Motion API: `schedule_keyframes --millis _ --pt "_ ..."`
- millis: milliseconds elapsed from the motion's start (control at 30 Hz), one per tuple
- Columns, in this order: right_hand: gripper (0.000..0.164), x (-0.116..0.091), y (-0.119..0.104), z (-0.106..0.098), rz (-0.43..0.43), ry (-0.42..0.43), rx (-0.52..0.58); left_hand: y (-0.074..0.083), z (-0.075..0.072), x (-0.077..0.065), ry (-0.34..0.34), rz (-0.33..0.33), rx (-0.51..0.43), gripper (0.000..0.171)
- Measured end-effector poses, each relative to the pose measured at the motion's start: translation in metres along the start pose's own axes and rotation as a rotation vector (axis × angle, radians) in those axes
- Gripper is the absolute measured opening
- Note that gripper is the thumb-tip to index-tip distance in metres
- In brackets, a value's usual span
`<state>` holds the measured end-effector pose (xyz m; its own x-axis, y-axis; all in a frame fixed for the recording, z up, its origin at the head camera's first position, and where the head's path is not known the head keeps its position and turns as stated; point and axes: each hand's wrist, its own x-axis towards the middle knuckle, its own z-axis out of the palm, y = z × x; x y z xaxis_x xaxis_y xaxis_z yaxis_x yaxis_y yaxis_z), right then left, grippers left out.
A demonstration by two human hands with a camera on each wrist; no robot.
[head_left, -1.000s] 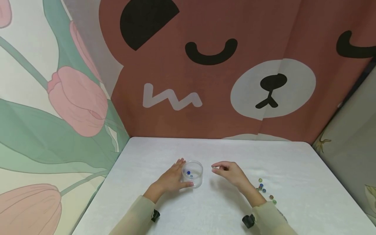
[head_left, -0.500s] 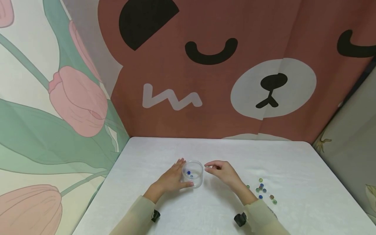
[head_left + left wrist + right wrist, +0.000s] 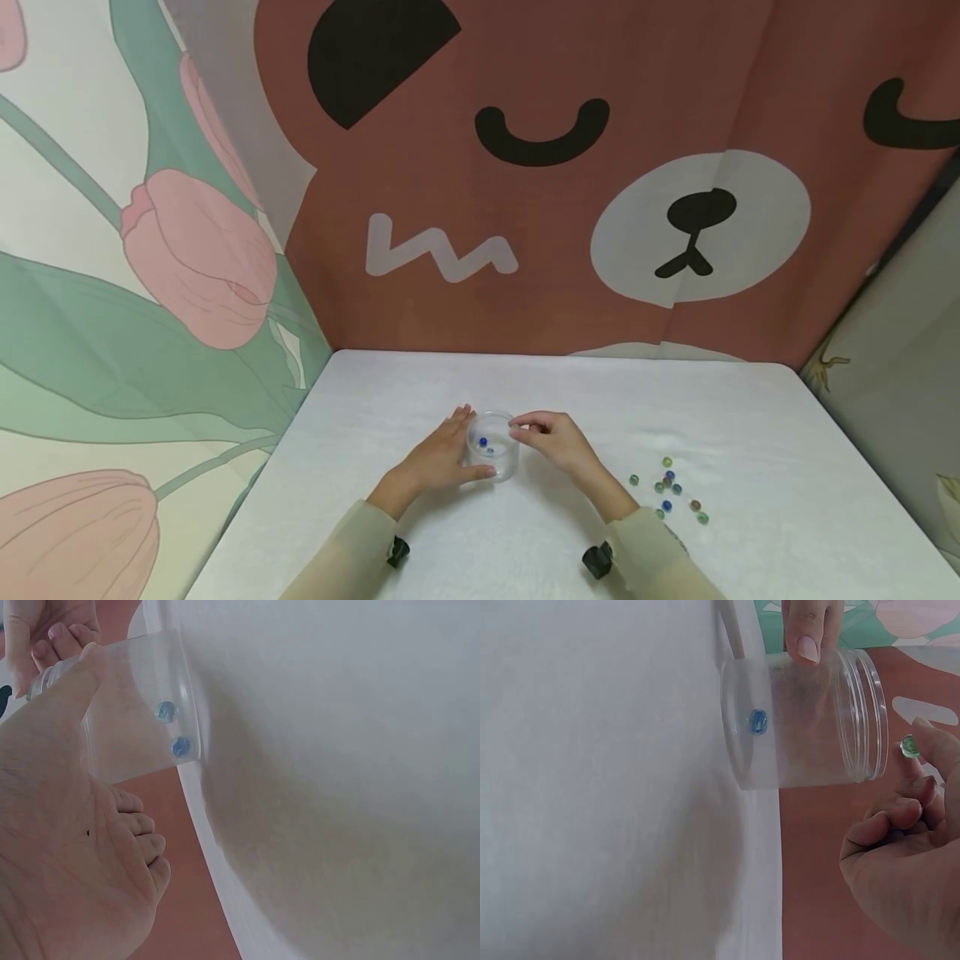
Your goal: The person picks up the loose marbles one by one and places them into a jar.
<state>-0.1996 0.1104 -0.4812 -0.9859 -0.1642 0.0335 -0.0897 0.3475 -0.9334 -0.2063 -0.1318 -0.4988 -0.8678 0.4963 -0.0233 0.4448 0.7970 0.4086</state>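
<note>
A clear plastic jar [image 3: 504, 458] with a ridged neck stands upright on the white table, its mouth uncovered. Two blue marbles [image 3: 166, 712] lie on its bottom. My left hand [image 3: 438, 457] holds the jar from the left, thumb across the near side and fingers along the far side. Between thumb and index finger, my right hand [image 3: 561, 442] pinches a green marble [image 3: 909, 746] right beside the jar's mouth. In the right wrist view the other right fingers are curled below the marble.
Several loose marbles [image 3: 668, 482] in green, blue, brown and yellowish tones lie scattered on the white table [image 3: 780, 450], to the right of the right forearm. A brown bear-print cloth [image 3: 555, 308] hangs behind the table's back edge, with a tulip-print cloth [image 3: 202, 258] on the left.
My right hand has moved left with the pinched marble, up to the jar's rim. More of the loose marbles show beside the forearm. The left hand and jar have stayed in place.
</note>
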Motion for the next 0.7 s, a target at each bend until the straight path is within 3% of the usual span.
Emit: schedule_keyframes --millis 700 --pt "0.016 0.007 0.003 0.019 0.009 0.01 -0.028 0.0 0.001 0.0 -0.012 -0.004 0.024 0.107"
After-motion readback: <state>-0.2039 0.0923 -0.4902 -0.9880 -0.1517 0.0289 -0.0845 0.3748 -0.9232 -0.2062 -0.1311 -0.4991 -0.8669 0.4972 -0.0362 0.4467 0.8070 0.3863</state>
